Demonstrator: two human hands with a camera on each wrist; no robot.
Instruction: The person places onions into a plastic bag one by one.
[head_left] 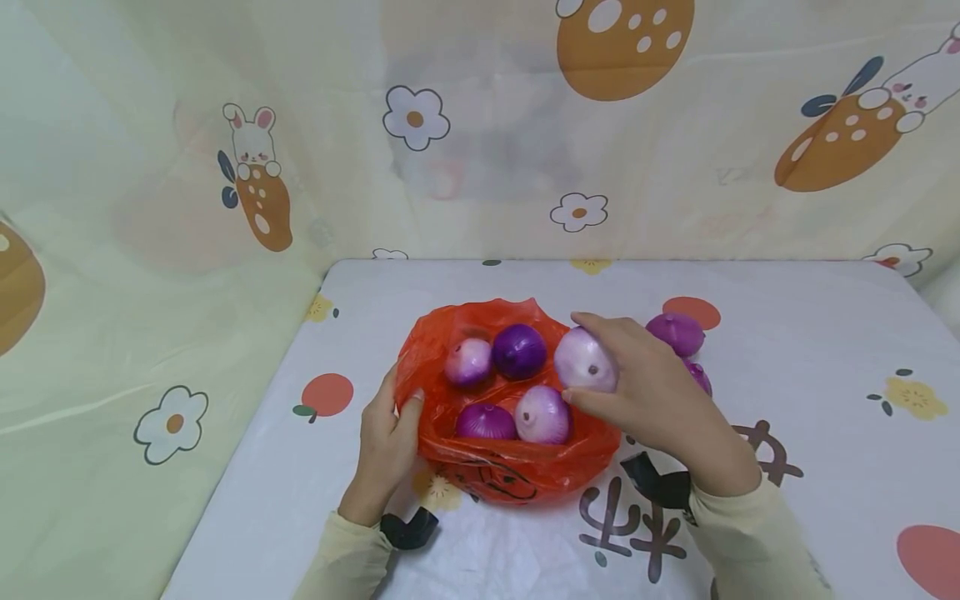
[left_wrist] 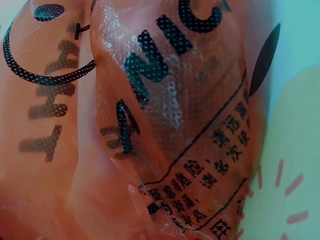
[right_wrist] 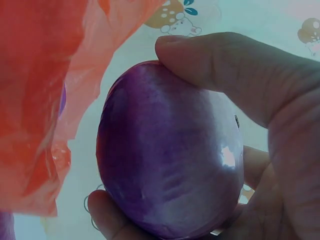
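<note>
Over the red bag's (head_left: 510,475) mouth, the right hand (head_left: 660,400) pinches a pale purple onion (head_left: 587,360); lower it gently among the others. Left hand (head_left: 386,442) grips the rim; best held wide.

The red plastic bag (left_wrist: 165,120) I'm pinching carries black dotted print — large Latin capitals, of which I can read "NIC" along its top edge, with an "A" just below them and more big letters, too creased to make out, to their left beside a curved line. Below those capitals sits a boxed panel of small Chinese characters, tilted and too crumpled for me to read surely. On the tablecloth (head_left: 825,400), just right of the bag, lie large dark brush-style Chinese characters (head_left: 637,521) — my right sleeve covers part of them, so I cannot read them.
</note>
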